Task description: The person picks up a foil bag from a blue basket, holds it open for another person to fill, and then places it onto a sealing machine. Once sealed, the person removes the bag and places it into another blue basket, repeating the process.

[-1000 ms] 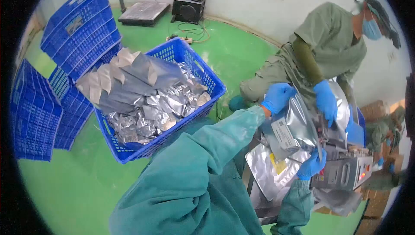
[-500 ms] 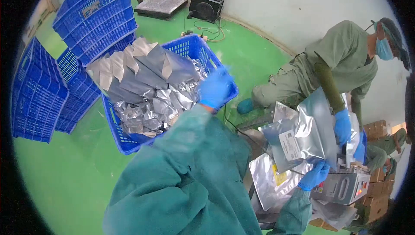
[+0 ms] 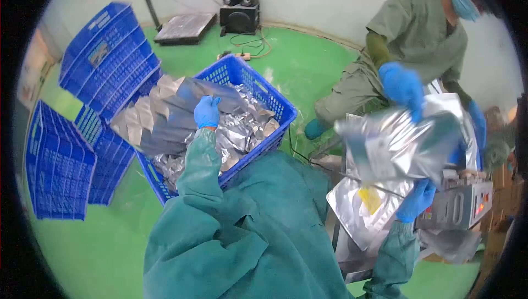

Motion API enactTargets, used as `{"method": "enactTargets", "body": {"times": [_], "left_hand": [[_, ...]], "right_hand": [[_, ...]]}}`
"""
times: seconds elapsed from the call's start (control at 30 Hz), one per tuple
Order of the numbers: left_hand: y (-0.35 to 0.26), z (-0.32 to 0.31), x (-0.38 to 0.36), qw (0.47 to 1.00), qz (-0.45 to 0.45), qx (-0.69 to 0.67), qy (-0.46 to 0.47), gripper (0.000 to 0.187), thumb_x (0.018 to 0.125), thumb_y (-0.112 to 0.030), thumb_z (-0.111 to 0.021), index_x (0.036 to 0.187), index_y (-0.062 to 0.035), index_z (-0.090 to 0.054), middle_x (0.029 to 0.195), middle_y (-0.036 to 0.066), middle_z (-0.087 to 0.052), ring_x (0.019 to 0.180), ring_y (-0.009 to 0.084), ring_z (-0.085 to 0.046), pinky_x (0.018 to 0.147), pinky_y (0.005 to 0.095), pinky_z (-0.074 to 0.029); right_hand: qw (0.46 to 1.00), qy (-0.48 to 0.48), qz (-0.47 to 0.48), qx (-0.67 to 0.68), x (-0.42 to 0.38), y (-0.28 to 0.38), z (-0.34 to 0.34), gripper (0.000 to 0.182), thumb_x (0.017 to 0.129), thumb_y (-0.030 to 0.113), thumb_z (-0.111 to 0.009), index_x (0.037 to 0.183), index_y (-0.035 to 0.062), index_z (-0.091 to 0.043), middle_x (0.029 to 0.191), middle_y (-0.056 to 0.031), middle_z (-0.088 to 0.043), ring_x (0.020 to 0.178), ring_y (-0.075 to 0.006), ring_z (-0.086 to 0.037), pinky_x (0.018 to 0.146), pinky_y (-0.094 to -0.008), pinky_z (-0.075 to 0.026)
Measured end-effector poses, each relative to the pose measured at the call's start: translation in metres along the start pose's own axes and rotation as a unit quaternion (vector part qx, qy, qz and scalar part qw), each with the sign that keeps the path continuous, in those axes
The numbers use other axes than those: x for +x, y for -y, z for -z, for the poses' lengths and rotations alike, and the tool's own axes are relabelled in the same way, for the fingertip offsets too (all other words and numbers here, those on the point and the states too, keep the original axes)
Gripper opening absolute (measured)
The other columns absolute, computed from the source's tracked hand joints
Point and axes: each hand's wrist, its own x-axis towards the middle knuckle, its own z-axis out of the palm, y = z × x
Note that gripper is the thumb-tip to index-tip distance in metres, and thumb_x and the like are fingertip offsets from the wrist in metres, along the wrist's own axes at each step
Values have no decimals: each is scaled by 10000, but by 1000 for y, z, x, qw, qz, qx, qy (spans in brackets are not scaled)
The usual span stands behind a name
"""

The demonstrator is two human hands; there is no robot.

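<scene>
My left hand [image 3: 207,113], in a blue glove, is over the blue crate [image 3: 278,103]. Its fingers are closed on the edge of one of the grey foil bags [image 3: 176,109] that lie overlapping across the crate. Crumpled silver foil bags [image 3: 237,134] fill the space below. On the right, my gloved right hand [image 3: 416,201] grips the lower edge of a silver foil bag [image 3: 393,147], blurred by motion. A co-worker's blue-gloved hand [image 3: 404,87] is at that bag's upper edge. Under it lies another silver bag [image 3: 357,211] with a yellow label.
Beside my right hand stands a grey machine [image 3: 459,205] with lit red indicators. A co-worker [image 3: 410,29] sits close by at the right. Stacked blue crates [image 3: 107,46] are at the left. Against the wall are a platform scale [image 3: 186,26] and speakers [image 3: 240,10], with cables on the green floor.
My left hand has moved left from the crate's right side onto the grey bags. The co-worker's hand has risen to the upper edge of the bag at my right hand. The view has shifted.
</scene>
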Motion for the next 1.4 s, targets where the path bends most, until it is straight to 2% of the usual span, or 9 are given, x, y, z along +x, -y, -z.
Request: {"method": "enactTargets", "body": {"times": [0.23,0.37,0.57,0.73,0.83,0.9,1.0,1.13,1.4], "left_hand": [[-149,70,66,937,-326,-119,-43,224,801,-198,-610,677,-31,-528,719,169,-520,688,365,-527,589,440,-403],[-242,143,75,904,-367,-219,11,263,787,-163,-648,642,-8,-493,605,145,-440,522,276,-387,510,369,-331],[-369,203,53,816,-416,-374,143,286,801,-156,-647,626,-3,-479,562,44,-330,549,100,-336,492,300,-295],[-451,209,17,688,-579,-405,165,208,827,-154,-620,696,-1,-569,590,43,-459,542,104,-465,496,275,-360],[-473,199,2,621,-669,-392,118,200,805,-159,-640,686,-13,-572,623,90,-480,546,189,-502,517,294,-384],[-476,189,-13,634,-672,-361,125,218,772,-191,-670,680,-30,-556,677,124,-500,591,276,-507,553,335,-404],[-468,159,-34,599,-702,-364,122,257,723,-258,-693,698,-61,-529,695,118,-499,652,321,-494,572,393,-398],[-444,131,-55,589,-698,-372,167,239,712,-223,-702,697,-65,-525,723,105,-522,680,314,-513,591,385,-415],[-434,122,-73,535,-662,-496,172,264,641,-164,-764,817,-88,-582,833,82,-597,749,267,-582,649,348,-461]], "right_hand": [[996,62,-34,46,2,4,-2,153,870,118,-553,939,-10,-602,801,-33,-560,748,-115,-514,711,-251,-416],[976,207,-69,5,-4,-7,-3,180,863,144,-574,920,-23,-613,825,-43,-586,784,-122,-540,733,-261,-439],[953,275,-121,37,-10,7,-8,194,874,159,-580,950,-16,-615,887,-63,-612,818,-128,-566,748,-263,-460],[960,239,-19,141,2,10,5,496,918,276,-530,1313,3,-405,1196,-101,-517,1004,-160,-534,869,-286,-433],[970,162,30,180,11,19,12,599,916,399,-495,1358,19,-355,1212,-102,-497,1003,-162,-526,861,-298,-436],[975,150,39,161,17,14,21,670,901,481,-474,1377,33,-330,1195,-96,-497,979,-154,-525,839,-288,-439],[982,52,43,178,17,14,29,531,901,247,-523,1362,35,-365,1172,-80,-502,947,-120,-513,802,-243,-432],[991,66,5,113,17,9,22,536,807,32,-562,1327,56,-433,1167,-56,-535,822,-66,-478,734,-197,-417],[989,114,-62,76,33,2,-22,377,764,62,-630,1139,32,-598,978,-59,-627,741,-121,-549,688,-270,-456]]}}
